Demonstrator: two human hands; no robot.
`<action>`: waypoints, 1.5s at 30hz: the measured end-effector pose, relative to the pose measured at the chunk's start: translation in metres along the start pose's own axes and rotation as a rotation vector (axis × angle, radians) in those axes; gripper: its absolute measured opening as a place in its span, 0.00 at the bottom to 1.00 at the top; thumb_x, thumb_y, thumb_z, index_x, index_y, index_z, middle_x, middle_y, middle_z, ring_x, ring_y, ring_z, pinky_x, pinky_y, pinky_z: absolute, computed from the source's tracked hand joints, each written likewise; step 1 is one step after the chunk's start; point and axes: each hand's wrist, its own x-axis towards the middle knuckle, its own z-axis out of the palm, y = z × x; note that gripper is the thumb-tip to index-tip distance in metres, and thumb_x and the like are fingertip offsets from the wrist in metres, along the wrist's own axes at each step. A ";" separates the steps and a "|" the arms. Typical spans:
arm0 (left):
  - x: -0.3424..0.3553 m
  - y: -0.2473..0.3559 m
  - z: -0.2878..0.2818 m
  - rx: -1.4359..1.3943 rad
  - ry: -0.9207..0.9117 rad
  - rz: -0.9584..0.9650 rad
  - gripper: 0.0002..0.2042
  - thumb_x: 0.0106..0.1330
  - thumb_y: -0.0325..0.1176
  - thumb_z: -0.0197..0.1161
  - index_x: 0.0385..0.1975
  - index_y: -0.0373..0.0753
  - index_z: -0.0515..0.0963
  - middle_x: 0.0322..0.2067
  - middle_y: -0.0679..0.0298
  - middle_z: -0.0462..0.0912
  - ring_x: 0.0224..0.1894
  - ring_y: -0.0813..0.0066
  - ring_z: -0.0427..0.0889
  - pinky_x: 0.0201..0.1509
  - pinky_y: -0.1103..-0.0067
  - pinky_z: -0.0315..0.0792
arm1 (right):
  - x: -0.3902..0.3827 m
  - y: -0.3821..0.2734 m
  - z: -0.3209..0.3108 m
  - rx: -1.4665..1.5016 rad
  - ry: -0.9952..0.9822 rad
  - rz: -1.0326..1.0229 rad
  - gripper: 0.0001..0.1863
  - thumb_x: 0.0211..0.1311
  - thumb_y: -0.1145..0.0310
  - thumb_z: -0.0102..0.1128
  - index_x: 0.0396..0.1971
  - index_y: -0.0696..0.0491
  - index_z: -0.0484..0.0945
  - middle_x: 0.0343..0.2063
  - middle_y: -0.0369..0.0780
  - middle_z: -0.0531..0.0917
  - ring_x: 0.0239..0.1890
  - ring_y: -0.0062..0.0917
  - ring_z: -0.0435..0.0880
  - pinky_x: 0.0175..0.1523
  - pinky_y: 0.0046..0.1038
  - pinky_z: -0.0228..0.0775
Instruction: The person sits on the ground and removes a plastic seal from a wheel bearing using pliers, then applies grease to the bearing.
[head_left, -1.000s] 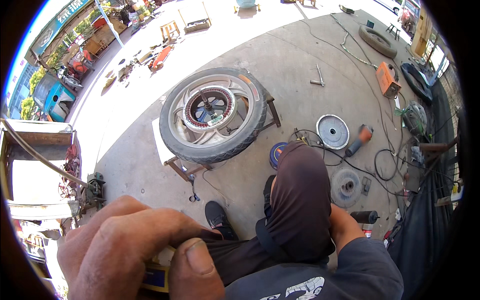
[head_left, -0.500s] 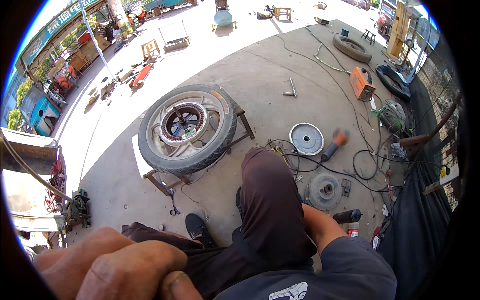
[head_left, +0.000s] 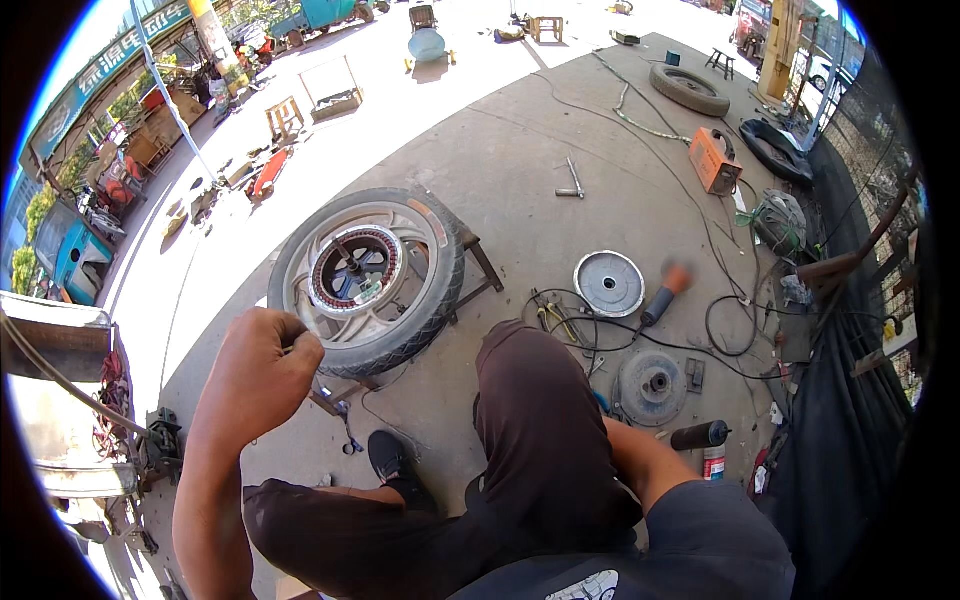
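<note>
My left hand (head_left: 268, 368) is raised in front of the near left side of a wheel, fingers curled closed; what they hold, if anything, I cannot make out. The wheel (head_left: 440, 300) lies flat on a low stand (head_left: 484, 262), with a black tyre and pale spoked rim. At its hub sits a ring of copper-red windings (head_left: 318, 272) around an upright axle (head_left: 346, 256). My right forearm (head_left: 650, 458) passes behind my raised knee, which hides the right hand. Near that knee lie a round metal cover (head_left: 650, 388) and pliers with yellow handles (head_left: 556, 318).
A silver hub cover (head_left: 609, 283) and an angle grinder (head_left: 660, 304) with its cable lie to the right. Farther off are a T-shaped wrench (head_left: 573, 180), an orange machine (head_left: 715, 162) and a loose tyre (head_left: 690, 90). A spray can (head_left: 714, 462) stands at near right.
My left hand has moved up and away from my body, from the lower left corner to before the wheel. The view has shifted slightly. My right arm stays behind the knee.
</note>
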 end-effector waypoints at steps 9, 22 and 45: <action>0.031 -0.055 0.050 0.012 -0.272 -0.018 0.14 0.56 0.32 0.57 0.25 0.22 0.79 0.16 0.44 0.77 0.23 0.58 0.84 0.33 0.67 0.76 | -0.010 0.013 0.013 0.012 -0.068 0.011 0.25 0.54 0.55 0.65 0.47 0.57 0.76 0.52 0.55 0.76 0.55 0.49 0.76 0.55 0.44 0.71; 0.023 -0.076 0.036 -0.152 -0.435 -0.047 0.13 0.58 0.31 0.55 0.25 0.23 0.78 0.18 0.46 0.77 0.22 0.59 0.80 0.33 0.67 0.74 | -0.065 0.133 0.037 -0.062 -0.465 0.033 0.24 0.56 0.55 0.63 0.47 0.56 0.77 0.52 0.55 0.77 0.56 0.49 0.77 0.54 0.43 0.71; 0.024 -0.100 0.042 -0.184 -0.624 0.077 0.11 0.65 0.32 0.58 0.33 0.29 0.81 0.21 0.53 0.81 0.24 0.66 0.84 0.31 0.72 0.75 | 0.118 -0.083 -0.031 -0.289 0.204 -0.299 0.53 0.36 0.43 0.79 0.64 0.51 0.68 0.64 0.49 0.69 0.68 0.50 0.62 0.71 0.59 0.47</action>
